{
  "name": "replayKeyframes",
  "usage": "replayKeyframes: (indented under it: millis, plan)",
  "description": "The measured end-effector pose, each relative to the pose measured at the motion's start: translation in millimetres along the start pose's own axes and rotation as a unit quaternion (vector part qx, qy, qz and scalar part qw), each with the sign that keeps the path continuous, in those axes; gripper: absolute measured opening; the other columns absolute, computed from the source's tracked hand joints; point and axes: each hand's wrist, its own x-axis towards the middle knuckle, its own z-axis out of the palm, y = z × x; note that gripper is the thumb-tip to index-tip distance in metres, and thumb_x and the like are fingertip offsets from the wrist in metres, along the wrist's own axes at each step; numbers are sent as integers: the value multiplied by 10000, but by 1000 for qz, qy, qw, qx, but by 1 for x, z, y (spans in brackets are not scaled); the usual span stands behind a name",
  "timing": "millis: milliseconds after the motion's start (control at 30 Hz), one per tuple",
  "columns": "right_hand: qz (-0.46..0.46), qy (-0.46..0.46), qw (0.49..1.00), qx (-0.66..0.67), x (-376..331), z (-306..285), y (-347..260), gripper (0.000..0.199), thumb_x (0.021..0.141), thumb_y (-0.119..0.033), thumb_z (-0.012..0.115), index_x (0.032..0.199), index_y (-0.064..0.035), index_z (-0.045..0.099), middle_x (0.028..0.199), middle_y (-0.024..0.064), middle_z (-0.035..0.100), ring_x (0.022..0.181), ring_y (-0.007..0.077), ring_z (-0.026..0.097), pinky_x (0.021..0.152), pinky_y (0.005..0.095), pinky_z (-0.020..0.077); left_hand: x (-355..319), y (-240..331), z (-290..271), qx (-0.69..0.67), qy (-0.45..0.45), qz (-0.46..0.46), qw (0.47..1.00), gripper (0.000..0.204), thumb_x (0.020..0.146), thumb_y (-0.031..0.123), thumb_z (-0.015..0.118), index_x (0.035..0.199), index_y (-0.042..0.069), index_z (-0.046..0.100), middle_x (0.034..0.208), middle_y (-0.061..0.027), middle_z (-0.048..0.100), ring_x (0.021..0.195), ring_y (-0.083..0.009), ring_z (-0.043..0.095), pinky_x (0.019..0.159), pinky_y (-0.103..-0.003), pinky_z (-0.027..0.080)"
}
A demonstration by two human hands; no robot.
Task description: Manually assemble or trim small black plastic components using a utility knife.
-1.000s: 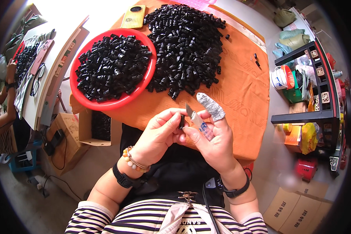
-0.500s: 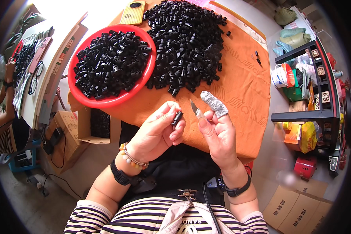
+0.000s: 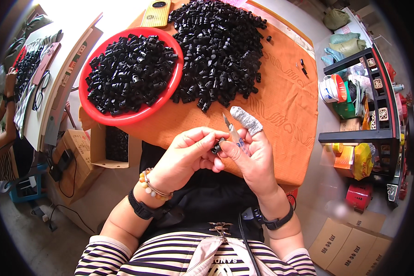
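Pinches small black part (image 3: 217, 146) in left hand (image 3: 188, 149), near side; clamps knife (image 3: 235, 136) in right hand (image 3: 253, 161). Probably trimming; calls for steady pinch, kept clear of blade (image 3: 226, 120). With red basin (image 3: 124, 121) of similar parts at far left.

half a second ago the hands are apart; now the right hand (image 3: 256, 161) is in against the left hand (image 3: 188, 149), its thumb at the small black part (image 3: 217, 146), which the fingers now partly cover. the grey finger cover (image 3: 246, 120) is further left, and more of the knife's (image 3: 235, 136) handle shows.
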Motion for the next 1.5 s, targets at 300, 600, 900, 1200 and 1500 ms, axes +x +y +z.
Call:
replayKeyframes:
  millis: [300,600,900,1200,1500]
  plan:
    - [27,-7,1000,7,1,-7,10,528,855,-24,606,1317,17,354,892,24,521,796,86,586,707,198,475,1,-4,-7,-76,-78,-20,994,261,954,192,467,1170,49,503,836,-22,530,717,-90,537,679,-237,486]
    - [20,-29,999,-18,-4,-7,6,454,895,-123,587,1289,13,406,849,-20,508,724,29,465,683,159,398,0,1,-7,-109,-84,-53,989,189,963,291,442,1033,123,491,789,-4,483,603,-62,417,536,-205,367]
    - [18,-16,999,-46,-11,3,6,398,882,-112,601,1238,11,471,820,-40,494,688,5,410,609,144,345,0,-3,-11,-116,-54,-5,992,182,961,305,443,1061,157,479,689,21,425,516,-49,299,463,-183,268]
    - [-33,-8,996,-81,-15,7,20,392,857,-123,631,1200,16,502,761,-26,510,643,16,417,563,167,375,0,-3,-9,-106,-18,4,994,166,958,304,453,1061,176,480,657,33,420,507,-37,307,459,-177,272]
    - [-51,-17,988,-142,-15,4,17,394,855,-124,635,1195,24,505,803,15,576,671,35,489,596,182,426,0,-4,-6,-91,-8,9,996,159,957,307,458,1038,173,482,653,37,415,508,-25,301,464,-161,275]
